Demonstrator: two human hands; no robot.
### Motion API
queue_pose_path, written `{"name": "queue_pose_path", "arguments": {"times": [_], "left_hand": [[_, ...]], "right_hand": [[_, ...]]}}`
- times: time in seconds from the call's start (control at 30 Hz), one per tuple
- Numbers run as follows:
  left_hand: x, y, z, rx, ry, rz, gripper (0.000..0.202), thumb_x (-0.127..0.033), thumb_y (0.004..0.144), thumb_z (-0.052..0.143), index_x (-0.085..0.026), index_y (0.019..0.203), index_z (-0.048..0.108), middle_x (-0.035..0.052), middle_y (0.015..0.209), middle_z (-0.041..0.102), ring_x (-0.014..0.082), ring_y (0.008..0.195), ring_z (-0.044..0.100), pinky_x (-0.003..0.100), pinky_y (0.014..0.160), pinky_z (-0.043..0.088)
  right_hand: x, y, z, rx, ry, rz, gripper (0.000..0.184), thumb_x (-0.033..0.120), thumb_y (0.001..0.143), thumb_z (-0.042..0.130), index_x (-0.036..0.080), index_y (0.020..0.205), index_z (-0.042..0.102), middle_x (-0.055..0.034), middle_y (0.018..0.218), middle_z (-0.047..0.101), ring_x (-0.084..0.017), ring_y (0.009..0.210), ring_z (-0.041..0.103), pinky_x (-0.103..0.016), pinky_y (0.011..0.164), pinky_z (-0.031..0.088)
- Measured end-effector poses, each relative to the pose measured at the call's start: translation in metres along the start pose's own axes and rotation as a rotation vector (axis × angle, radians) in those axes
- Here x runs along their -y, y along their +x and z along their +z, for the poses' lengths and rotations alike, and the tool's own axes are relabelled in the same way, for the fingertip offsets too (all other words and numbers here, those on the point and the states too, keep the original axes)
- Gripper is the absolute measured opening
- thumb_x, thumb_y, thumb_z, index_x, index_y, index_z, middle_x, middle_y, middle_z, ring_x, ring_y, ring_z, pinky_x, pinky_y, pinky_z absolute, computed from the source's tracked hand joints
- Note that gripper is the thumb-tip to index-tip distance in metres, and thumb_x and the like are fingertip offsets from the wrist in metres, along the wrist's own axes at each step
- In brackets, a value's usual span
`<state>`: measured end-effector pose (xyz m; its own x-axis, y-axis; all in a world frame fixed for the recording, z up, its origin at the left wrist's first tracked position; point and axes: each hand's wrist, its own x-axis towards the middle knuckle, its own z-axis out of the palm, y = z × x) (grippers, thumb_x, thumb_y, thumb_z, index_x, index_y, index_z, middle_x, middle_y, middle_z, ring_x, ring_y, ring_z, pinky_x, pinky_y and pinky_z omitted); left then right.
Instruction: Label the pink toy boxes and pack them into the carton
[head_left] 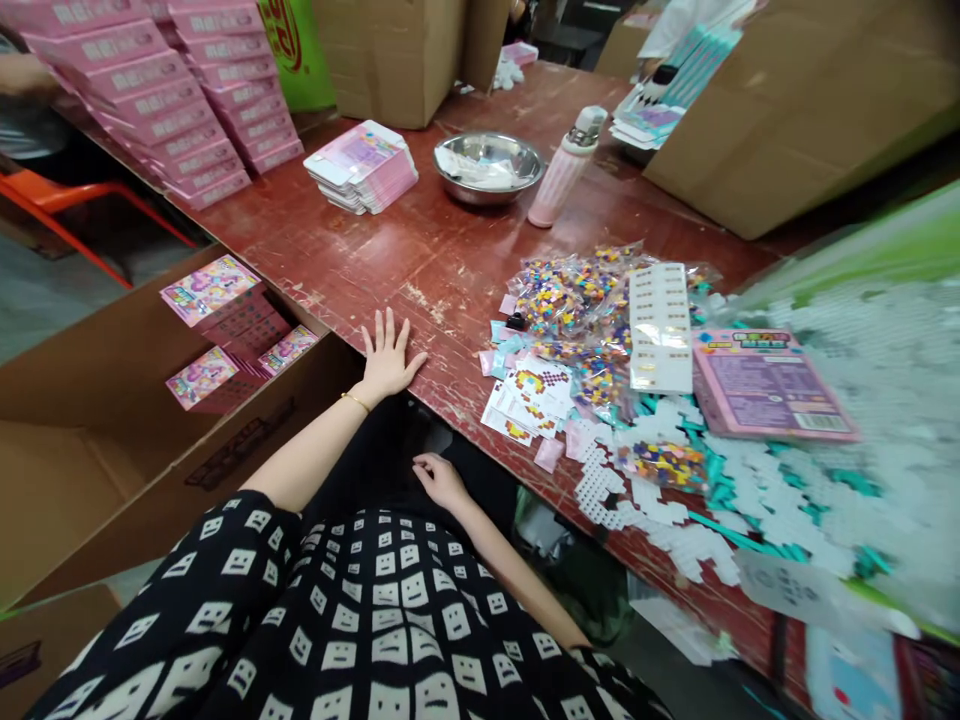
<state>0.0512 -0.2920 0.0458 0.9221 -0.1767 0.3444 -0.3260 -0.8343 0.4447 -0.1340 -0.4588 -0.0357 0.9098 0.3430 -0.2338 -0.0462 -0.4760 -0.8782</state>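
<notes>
The left hand (386, 355) lies flat on the table (360, 260) at its near edge, fingers spread, holding nothing. The right hand (439, 480) rests loosely curled on the lap, empty. The pattern cards (525, 395) lie just right of the left hand (bead bags (570, 300) beyond them), and I'd keep that palm planted for steadiness.

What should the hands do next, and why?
Probably raise the right hand from below the table toward the pattern cards. Both hands look empty: the left hand lies flat on the table's edge, the right is down beneath it, and the cards are the closest loose pieces.
</notes>
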Motion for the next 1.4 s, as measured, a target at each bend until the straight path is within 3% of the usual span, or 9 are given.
{"name": "queue_pose_path", "arguments": {"times": [0.17, 0.27, 0.4, 0.53, 0.63, 0.87, 1.0, 1.2, 1.4], "left_hand": [[0.003, 0.000, 0.005, -0.017, 0.034, -0.035, 0.087, -0.070, 0.087, 0.050, -0.016, 0.154, 0.035, 0.0154, 0.166, 0.006, 0.0374, 0.152, -0.008, 0.064, 0.116, -0.014], [0.009, 0.002, 0.008, -0.009, 0.012, -0.085, 0.090, -0.074, 0.085, 0.049, -0.017, 0.153, 0.037, 0.0134, 0.166, 0.006, 0.0377, 0.152, -0.010, 0.064, 0.115, -0.017], [0.017, 0.008, 0.011, 0.053, -0.026, -0.154, 0.095, -0.078, 0.081, 0.051, -0.017, 0.152, 0.038, 0.0137, 0.166, 0.007, 0.0398, 0.151, -0.010, 0.067, 0.112, -0.017], [0.020, 0.013, 0.006, 0.168, -0.012, -0.215, 0.098, -0.076, 0.080, 0.054, -0.014, 0.153, 0.035, 0.0179, 0.165, 0.005, 0.0424, 0.150, -0.011, 0.071, 0.111, -0.012], [0.020, 0.011, 0.002, 0.194, -0.005, -0.163, 0.099, -0.075, 0.080, 0.056, -0.014, 0.154, 0.033, 0.0182, 0.165, 0.004, 0.0416, 0.150, -0.010, 0.070, 0.113, -0.008], [0.017, -0.009, -0.012, 0.074, 0.007, 0.024, 0.072, -0.059, 0.093, 0.047, -0.018, 0.152, 0.037, 0.0136, 0.165, 0.013, 0.0303, 0.153, 0.002, 0.059, 0.121, 0.002], [0.024, -0.015, -0.018, -0.020, 0.021, 0.044, 0.056, -0.046, 0.097, 0.041, -0.020, 0.147, 0.045, 0.0124, 0.162, 0.026, 0.0290, 0.153, 0.014, 0.060, 0.121, 0.002], [0.035, -0.015, -0.011, -0.087, 0.061, 0.146, 0.046, -0.031, 0.095, 0.035, -0.023, 0.134, 0.060, 0.0079, 0.144, 0.056, 0.0282, 0.146, 0.033, 0.060, 0.122, 0.010], [0.042, -0.022, -0.011, 0.002, 0.060, 0.143, 0.051, -0.031, 0.094, 0.035, -0.026, 0.141, 0.053, 0.0081, 0.144, 0.055, 0.0281, 0.144, 0.037, 0.059, 0.121, 0.017]], "right_hand": [[0.051, -0.053, -0.056, -0.001, -0.095, -0.352, 0.020, 0.027, 0.096, 0.057, 0.023, 0.111, 0.068, -0.0064, 0.108, 0.073, -0.020, 0.098, 0.069, -0.036, 0.090, 0.053], [0.066, -0.066, -0.098, -0.178, -0.272, -0.584, 0.021, 0.022, 0.098, 0.052, 0.021, 0.112, 0.068, -0.0077, 0.105, 0.074, -0.020, 0.099, 0.068, -0.036, 0.088, 0.053], [0.054, -0.061, -0.133, -0.422, -0.437, -0.656, 0.021, 0.016, 0.095, 0.054, 0.019, 0.110, 0.069, -0.0099, 0.103, 0.073, -0.022, 0.100, 0.066, -0.040, 0.090, 0.054], [0.031, -0.053, -0.132, -0.503, -0.543, -0.698, 0.020, 0.018, 0.094, 0.057, 0.018, 0.110, 0.069, -0.0133, 0.109, 0.070, -0.025, 0.105, 0.065, -0.043, 0.092, 0.055], [0.023, -0.050, -0.125, -0.544, -0.623, -0.711, 0.024, 0.020, 0.093, 0.058, 0.017, 0.114, 0.068, -0.0147, 0.112, 0.069, -0.026, 0.108, 0.064, -0.043, 0.093, 0.055], [0.022, -0.047, -0.120, -0.630, -0.670, -0.704, 0.022, 0.017, 0.091, 0.060, 0.014, 0.111, 0.069, -0.0158, 0.110, 0.070, -0.027, 0.104, 0.065, -0.043, 0.091, 0.056], [0.024, -0.048, -0.121, -0.663, -0.690, -0.734, 0.022, 0.014, 0.089, 0.061, 0.014, 0.111, 0.068, -0.0153, 0.108, 0.072, -0.027, 0.101, 0.067, -0.042, 0.088, 0.059], [0.028, -0.051, -0.122, -0.486, -0.705, -0.683, 0.044, 0.007, 0.090, 0.054, 0.013, 0.134, 0.058, -0.0168, 0.122, 0.068, -0.029, 0.115, 0.064, -0.044, 0.095, 0.059], [0.025, -0.053, -0.131, -0.191, -0.717, -0.527, 0.080, -0.005, 0.083, 0.033, 0.018, 0.158, 0.019, -0.0134, 0.154, 0.041, -0.028, 0.143, 0.040, -0.045, 0.105, 0.054]]}}
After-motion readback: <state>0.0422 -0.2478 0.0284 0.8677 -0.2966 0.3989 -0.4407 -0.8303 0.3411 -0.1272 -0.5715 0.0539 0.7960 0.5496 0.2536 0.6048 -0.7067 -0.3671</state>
